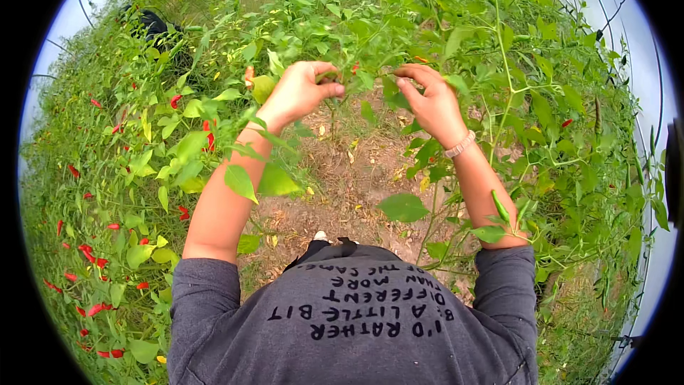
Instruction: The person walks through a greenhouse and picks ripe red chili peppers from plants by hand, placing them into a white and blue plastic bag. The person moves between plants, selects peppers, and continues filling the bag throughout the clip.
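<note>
Both my hands are raised among leafy chili pepper plants point(288, 16). My left hand point(304, 88) has its thumb and fingers drawn together around green foliage; what exactly lies between them is too blurred to tell. A pale orange pepper point(249, 76) hangs just left of that wrist. My right hand point(427, 96), with a band on its wrist, touches leaves with its fingers bent and the thumb a little apart. A small red pepper point(355, 68) shows between the two hands, and an orange-red one point(421, 59) lies just above the right fingers.
Many red peppers point(93, 256) hang in the dense plants at left. Green peppers point(500, 206) grow on a branch across my right forearm. Dry soil with fallen leaves point(352, 171) lies below. A dark object point(154, 25) is among plants at upper left. Thin curved frames stand at both edges.
</note>
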`<move>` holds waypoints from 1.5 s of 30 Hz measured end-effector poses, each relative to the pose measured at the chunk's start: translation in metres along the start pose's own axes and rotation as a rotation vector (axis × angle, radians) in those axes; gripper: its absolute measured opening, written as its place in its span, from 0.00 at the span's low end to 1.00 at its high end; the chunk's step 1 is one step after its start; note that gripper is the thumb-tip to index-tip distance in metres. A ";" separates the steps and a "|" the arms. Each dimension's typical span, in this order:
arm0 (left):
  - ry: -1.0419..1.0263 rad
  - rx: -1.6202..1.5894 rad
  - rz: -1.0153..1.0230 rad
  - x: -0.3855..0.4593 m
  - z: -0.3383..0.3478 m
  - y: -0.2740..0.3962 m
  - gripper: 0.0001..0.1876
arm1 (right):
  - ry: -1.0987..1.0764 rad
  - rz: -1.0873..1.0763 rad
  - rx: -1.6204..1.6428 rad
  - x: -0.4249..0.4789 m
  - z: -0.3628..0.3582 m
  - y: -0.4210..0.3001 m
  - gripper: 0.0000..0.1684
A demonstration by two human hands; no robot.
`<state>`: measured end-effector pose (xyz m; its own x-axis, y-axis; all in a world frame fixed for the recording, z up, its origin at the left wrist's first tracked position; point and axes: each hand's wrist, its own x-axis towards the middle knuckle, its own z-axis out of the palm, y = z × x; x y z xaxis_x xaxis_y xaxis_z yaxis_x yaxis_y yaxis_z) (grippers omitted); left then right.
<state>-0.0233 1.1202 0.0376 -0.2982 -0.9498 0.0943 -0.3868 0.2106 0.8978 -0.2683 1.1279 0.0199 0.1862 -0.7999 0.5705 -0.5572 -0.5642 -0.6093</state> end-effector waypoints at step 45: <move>0.876 0.495 0.346 -0.210 0.032 -0.020 0.13 | -0.689 0.277 0.556 -0.064 0.048 -0.070 0.09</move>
<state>0.0187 1.3235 -0.0138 0.1959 -0.6143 0.7644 -0.7718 0.3842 0.5066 -0.2021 1.2090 -0.0004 0.6438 -0.7650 0.0208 -0.2180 -0.2094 -0.9532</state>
